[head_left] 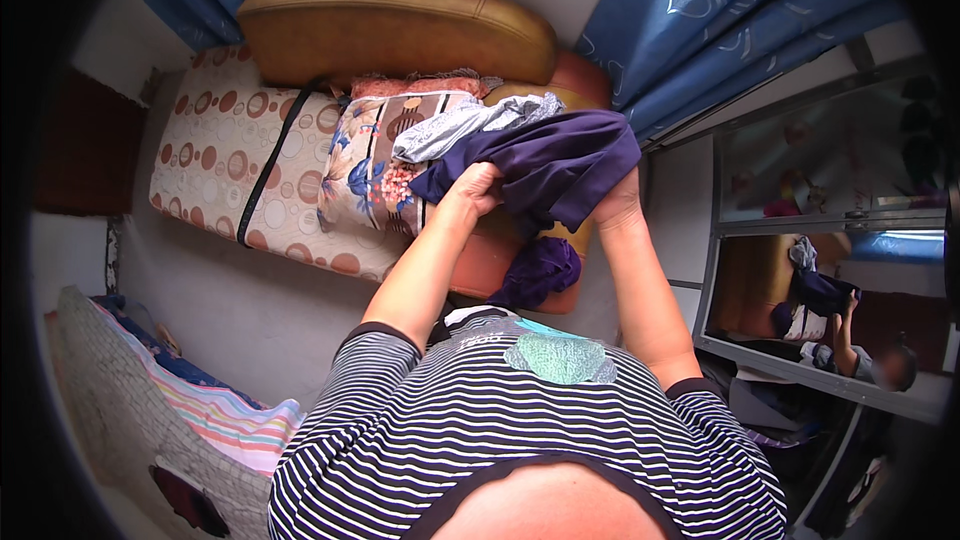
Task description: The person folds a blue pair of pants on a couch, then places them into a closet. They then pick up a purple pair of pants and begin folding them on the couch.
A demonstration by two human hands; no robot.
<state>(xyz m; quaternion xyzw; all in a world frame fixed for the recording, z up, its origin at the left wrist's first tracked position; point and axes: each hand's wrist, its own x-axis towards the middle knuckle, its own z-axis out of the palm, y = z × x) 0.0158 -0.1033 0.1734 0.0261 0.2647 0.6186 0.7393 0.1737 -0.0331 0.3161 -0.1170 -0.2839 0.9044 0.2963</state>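
Note:
A dark purple cloth garment (551, 157) is stretched between my two hands above the right end of a sofa. My left hand (480, 187) grips its near left part, with the fingers curled in. At its right end my right hand (619, 198) holds it, the fingers partly hidden under the fabric. Behind the garment a crumpled grey-white patterned cloth (457, 127) lies across a floral pillow (367, 157). Nearer to me, a bunched purple cloth (547, 270) rests on the sofa's orange-brown front edge (480, 266).
The sofa has a tan backrest (397, 33) and a dotted mattress (217, 135) crossed by a black belt (274, 161). Blue curtains (697, 14) hang behind. On the right stands a cabinet with a mirror (832, 300). Striped fabric (225, 412) lies at lower left.

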